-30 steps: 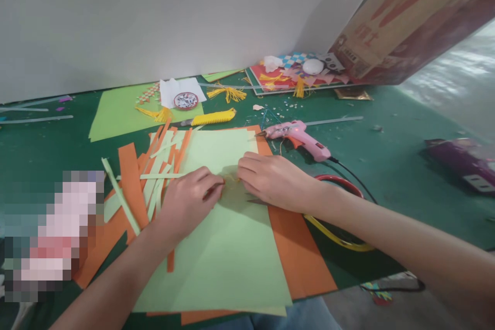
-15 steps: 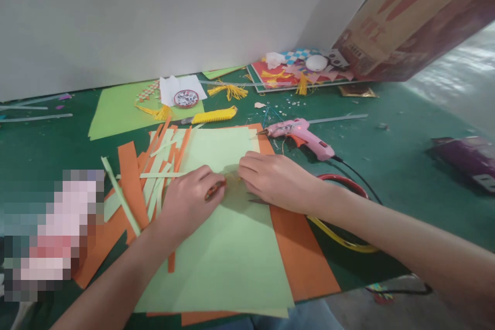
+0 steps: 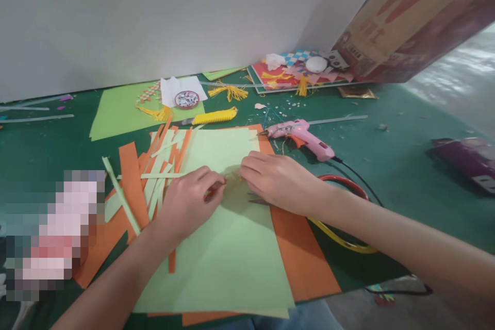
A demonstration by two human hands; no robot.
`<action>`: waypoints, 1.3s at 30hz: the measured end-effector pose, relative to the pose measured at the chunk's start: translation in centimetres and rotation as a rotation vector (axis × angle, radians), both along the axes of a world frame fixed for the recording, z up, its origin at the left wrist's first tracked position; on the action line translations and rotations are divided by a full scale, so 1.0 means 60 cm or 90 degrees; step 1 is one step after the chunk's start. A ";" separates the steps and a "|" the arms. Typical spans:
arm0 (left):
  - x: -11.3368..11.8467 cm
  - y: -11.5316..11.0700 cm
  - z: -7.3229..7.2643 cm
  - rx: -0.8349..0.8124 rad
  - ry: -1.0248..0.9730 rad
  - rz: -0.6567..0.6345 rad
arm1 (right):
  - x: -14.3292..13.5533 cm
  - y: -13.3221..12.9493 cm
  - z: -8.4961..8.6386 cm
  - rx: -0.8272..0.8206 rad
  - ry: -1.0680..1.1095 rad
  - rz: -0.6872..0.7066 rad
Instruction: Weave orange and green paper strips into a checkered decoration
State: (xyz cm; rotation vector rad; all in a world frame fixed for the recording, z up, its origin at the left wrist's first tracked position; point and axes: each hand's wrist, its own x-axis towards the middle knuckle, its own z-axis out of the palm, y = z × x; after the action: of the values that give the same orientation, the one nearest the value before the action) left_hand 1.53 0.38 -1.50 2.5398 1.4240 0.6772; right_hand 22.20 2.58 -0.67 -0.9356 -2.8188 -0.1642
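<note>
My left hand [image 3: 193, 196] is closed in a pinch around a small orange-and-dark patterned piece [image 3: 212, 192], mostly hidden by the fingers. Just to its right, my right hand [image 3: 270, 180] has its fingers pressed together at a faint yellow thread [image 3: 232, 178] that runs between both hands. Both hands are over a pale green paper sheet [image 3: 232, 258], which lies on orange paper [image 3: 305, 258]. Scissors blades [image 3: 258, 200] point out from under my right hand; their red and yellow handles [image 3: 342, 240] show around the forearm.
Orange and green paper strips [image 3: 129, 175] lie heaped at left. Behind the sheets are a yellow cutter knife [image 3: 214, 116], a yellow tassel [image 3: 228, 92] and a pink glue gun [image 3: 303, 139] with its cord. A cardboard box [image 3: 406, 20] stands at back right. A blurred-out patch covers the left.
The hands have barely moved; my left hand's grip on the patterned piece has turned slightly, so less of the piece shows.
</note>
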 end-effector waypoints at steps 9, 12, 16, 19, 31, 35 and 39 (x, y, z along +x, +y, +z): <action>-0.004 0.002 -0.004 0.055 0.039 -0.038 | -0.006 -0.022 0.007 0.062 0.056 0.072; -0.003 0.001 -0.003 0.054 0.048 -0.037 | -0.009 -0.024 0.002 0.050 0.041 0.075; -0.001 0.000 0.000 0.037 0.053 -0.026 | -0.011 -0.022 -0.004 0.029 0.030 0.070; 0.000 0.000 0.002 0.022 0.049 -0.019 | -0.011 -0.021 -0.002 -0.007 0.055 0.059; -0.004 0.002 0.000 0.061 0.035 -0.061 | 0.000 -0.013 0.004 -0.011 0.184 -0.015; -0.006 0.005 0.000 0.115 0.062 -0.119 | 0.004 -0.015 0.003 -0.020 0.179 -0.026; -0.007 0.009 0.000 0.131 0.088 -0.148 | 0.008 -0.015 0.001 -0.029 0.156 -0.033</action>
State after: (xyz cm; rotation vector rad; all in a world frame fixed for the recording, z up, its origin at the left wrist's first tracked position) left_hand 1.10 0.89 -1.49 2.9024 1.1190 0.6495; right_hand 22.65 1.66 -0.59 -0.9671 -2.5844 0.0088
